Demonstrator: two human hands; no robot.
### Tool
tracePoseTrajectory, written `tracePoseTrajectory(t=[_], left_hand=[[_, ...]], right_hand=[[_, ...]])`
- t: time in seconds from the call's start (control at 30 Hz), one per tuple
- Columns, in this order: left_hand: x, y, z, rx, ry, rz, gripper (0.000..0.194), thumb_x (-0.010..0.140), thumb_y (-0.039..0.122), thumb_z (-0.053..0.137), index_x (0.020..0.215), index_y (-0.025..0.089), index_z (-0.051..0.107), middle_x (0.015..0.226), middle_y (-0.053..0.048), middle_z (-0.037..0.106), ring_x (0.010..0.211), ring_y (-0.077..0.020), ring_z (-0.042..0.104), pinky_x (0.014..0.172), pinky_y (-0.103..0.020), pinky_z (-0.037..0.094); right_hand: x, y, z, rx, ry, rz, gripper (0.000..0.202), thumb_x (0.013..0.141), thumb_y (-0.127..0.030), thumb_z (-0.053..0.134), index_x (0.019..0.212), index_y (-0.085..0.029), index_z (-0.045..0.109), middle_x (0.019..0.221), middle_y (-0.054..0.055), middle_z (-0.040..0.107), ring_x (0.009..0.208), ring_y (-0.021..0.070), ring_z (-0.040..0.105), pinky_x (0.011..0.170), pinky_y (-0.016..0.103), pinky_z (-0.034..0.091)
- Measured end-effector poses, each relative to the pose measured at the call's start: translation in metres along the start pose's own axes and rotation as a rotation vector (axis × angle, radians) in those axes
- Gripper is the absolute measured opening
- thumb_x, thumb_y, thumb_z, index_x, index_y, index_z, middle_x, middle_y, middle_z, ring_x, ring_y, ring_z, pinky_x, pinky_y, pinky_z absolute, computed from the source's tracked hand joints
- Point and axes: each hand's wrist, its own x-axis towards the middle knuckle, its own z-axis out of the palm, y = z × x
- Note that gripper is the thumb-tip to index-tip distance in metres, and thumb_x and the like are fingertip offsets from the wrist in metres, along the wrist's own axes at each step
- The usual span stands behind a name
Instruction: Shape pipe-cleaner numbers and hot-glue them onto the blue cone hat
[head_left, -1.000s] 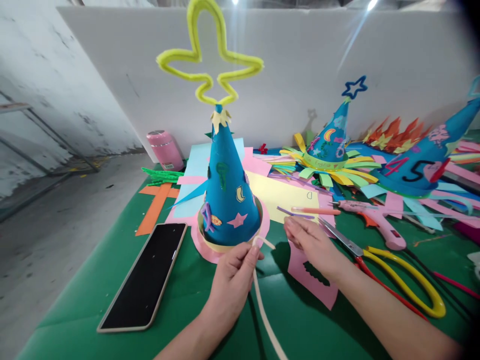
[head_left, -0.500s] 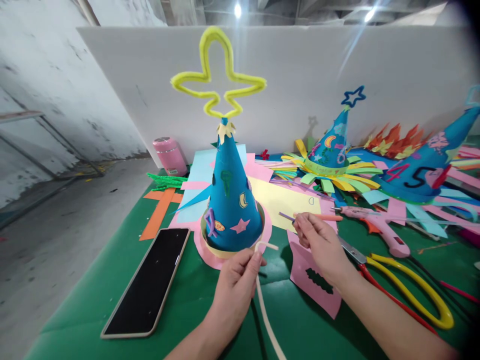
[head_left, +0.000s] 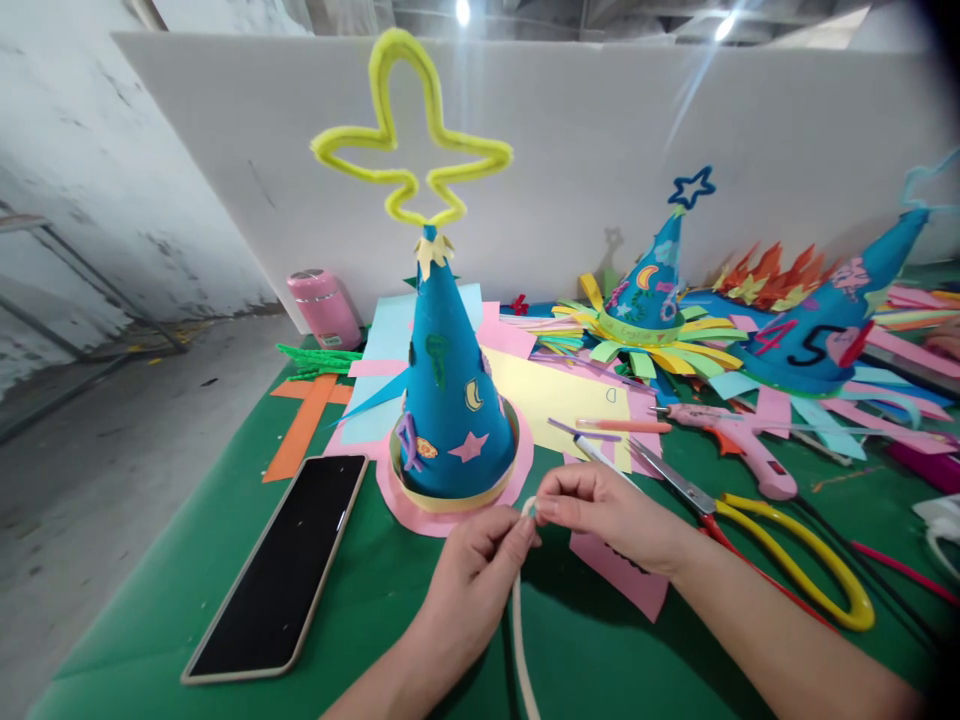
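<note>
A cream pipe cleaner [head_left: 520, 635] hangs down from the fingers of my left hand [head_left: 480, 570], which pinches it near its bent upper end. My right hand [head_left: 600, 510] is closed on that same end, thumb and finger meeting the left fingertips. Just behind my hands a blue cone party hat [head_left: 454, 400] stands upright on a pink paper brim [head_left: 397, 505]. It carries paper shapes and a yellow pipe-cleaner figure [head_left: 409, 150] on its tip. A pink paper sheet [head_left: 622, 580] lies partly hidden under my right hand.
A phone [head_left: 277, 570] lies at the left. Yellow-and-red scissors [head_left: 795, 545], a pink glue gun [head_left: 731, 435], a white pen [head_left: 592, 450] and a purple pipe-cleaner piece [head_left: 581, 431] lie to the right. Farther back are two more blue hats [head_left: 652, 290] and a pink bottle [head_left: 324, 308].
My right hand has let go of the purple piece, now on the table, and moved left to grip the cream pipe cleaner's bent end. The view has shifted slightly right.
</note>
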Motion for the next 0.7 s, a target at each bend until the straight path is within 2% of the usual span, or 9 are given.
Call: tracePoseTrajectory(t=[0.13,0.23,0.5,0.7], left_hand=[[0.000,0.002,0.001,-0.015,-0.038,-0.028,0.032,0.076,0.044,0.049,0.068,0.014,0.057,0.041,0.007,0.032,0.037,-0.0064,0.030,0.039,-0.020,0.020],[0.000,0.002,0.003,-0.032,-0.062,-0.048,0.032,0.077,0.045,0.046,0.071,0.014,0.055,0.038,0.008,0.031,0.036,-0.0068,0.030,0.039,-0.020,0.021],[0.003,0.000,0.007,0.012,-0.068,-0.003,0.031,0.081,0.041,0.044,0.066,0.015,0.052,0.037,0.007,0.037,0.038,-0.0068,0.034,0.043,-0.020,0.026],[0.001,0.001,0.007,-0.006,-0.048,-0.012,0.032,0.080,0.041,0.045,0.061,0.016,0.048,0.037,0.006,0.038,0.038,-0.0068,0.034,0.044,-0.020,0.026]], right_hand=[[0.000,0.000,0.004,0.142,0.052,0.053,0.017,0.076,-0.026,0.057,0.063,-0.014,0.057,0.055,-0.004,0.051,0.046,0.0046,0.032,0.044,0.021,0.020],[0.000,0.000,0.009,0.245,0.105,0.045,0.014,0.074,-0.022,0.057,0.062,-0.014,0.056,0.052,-0.005,0.046,0.046,0.0046,0.028,0.044,0.022,0.017],[0.002,0.010,0.018,0.421,0.153,0.012,0.012,0.075,-0.018,0.055,0.064,-0.014,0.055,0.051,-0.006,0.044,0.046,0.0048,0.030,0.047,0.024,0.016],[0.003,0.011,0.020,0.463,0.138,0.022,0.012,0.075,-0.021,0.057,0.065,-0.014,0.056,0.052,-0.006,0.043,0.047,0.0045,0.033,0.047,0.022,0.018]])
